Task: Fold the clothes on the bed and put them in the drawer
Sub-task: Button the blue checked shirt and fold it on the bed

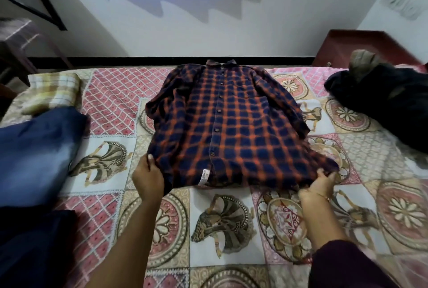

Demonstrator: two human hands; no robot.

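Since the plaid shirt (228, 125) lies flat mid-bed, soft and floppy, the hem corners look best to hold: left hand (149, 177) and right hand (320, 183) each pinch one.

shirt (228, 125) – navy w/ orange check | bedsheet (231, 213) – pink, cream & white patchwork, floral medallions, olive motifs | jeans (34, 148) – faded blue | clothes pile (382, 102) – black | pillow (53, 91) – yellow/cream check | wall (208, 28) – white
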